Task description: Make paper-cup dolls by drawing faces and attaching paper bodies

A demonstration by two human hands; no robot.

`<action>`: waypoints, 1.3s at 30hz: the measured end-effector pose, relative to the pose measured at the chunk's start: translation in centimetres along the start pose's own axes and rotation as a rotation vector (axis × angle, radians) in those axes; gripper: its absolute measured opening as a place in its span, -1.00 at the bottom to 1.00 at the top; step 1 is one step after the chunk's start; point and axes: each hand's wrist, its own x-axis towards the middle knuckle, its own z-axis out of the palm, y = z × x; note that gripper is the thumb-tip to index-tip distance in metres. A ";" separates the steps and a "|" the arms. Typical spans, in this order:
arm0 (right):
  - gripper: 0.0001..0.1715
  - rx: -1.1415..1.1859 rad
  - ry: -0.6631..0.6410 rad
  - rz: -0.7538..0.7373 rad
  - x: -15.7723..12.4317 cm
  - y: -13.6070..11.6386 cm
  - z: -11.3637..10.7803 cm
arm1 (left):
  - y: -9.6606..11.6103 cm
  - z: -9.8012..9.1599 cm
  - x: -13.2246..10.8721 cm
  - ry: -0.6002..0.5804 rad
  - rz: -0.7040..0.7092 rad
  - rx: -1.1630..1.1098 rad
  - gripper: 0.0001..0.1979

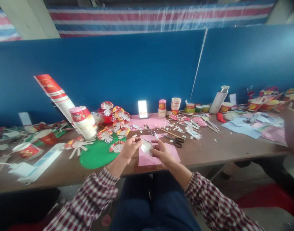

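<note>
Between the two hands, just above the near edge of the table (pixel 221 147), sits a small white piece (pixel 146 146), rounded and pale, too blurred to tell whether it is paper or cup material. The left hand (pixel 130 146) closes on it from one side with fingertips curled in, and the right hand (pixel 161 150) pinches the other side, so both grips are shut on the same piece and it is held clear of the surface. Both sleeves are checked red and white.

Directly under the grip lies a pink sheet (pixel 172 153), flat on the wood. Just beyond the right fingers a pen (pixel 156 135) points away from the person; I cannot tell whether it touches them. A little further out and to the right of the grip lie scissors (pixel 176 141), closed, with a thin wooden stick (pixel 172 133) behind them among paper scraps. To the left of the grip is a green disc (pixel 96 155), and past it a leaning stack of red and white paper cups (pixel 85 123). Beyond the grip, towards the blue partition (pixel 137 70), finished paper figures (pixel 118 118) are piled together.

From where I stand this looks like the shaping stage on one small part: it is being turned or pressed at the fingertips, with no tool in either hand. A piece this small and thin would want a light, even pinch from both sides, and either hand must let go before it could reach the pen or scissors.
</note>
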 end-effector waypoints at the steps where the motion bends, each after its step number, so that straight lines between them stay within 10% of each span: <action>1: -0.51 0.000 0.012 -0.012 -0.1 0.1 0.2 | -0.2 0.2 -0.3 -0.009 -0.001 0.001 -0.62; 7: -0.55 -0.196 -0.070 -0.075 -0.1 0.3 -0.6 | -1.9 1.5 -1.0 -0.044 0.010 0.004 -0.69; 11: -0.66 -1.047 -0.018 -0.246 1.1 -1.5 -4.3 | -2.7 1.6 -1.1 -0.021 -0.018 -0.037 -0.72; 17: -0.72 -1.493 0.129 -0.134 2.7 -4.0 -11.4 | -2.9 1.1 -1.1 0.052 -0.074 -0.106 -0.71; 23: -0.66 -1.688 0.031 -0.050 3.4 -4.4 -12.8 | -3.4 1.1 0.2 0.088 -0.124 -0.180 -0.72; 35: -0.69 -1.477 -0.153 -0.047 4.4 -7.0 -14.6 | -3.7 1.7 5.1 0.156 -0.140 -0.386 -0.70; 39: -0.59 -0.665 -0.200 0.010 5.2 -5.1 -14.1 | -3.9 2.5 7.0 0.145 -0.158 -0.509 -0.68</action>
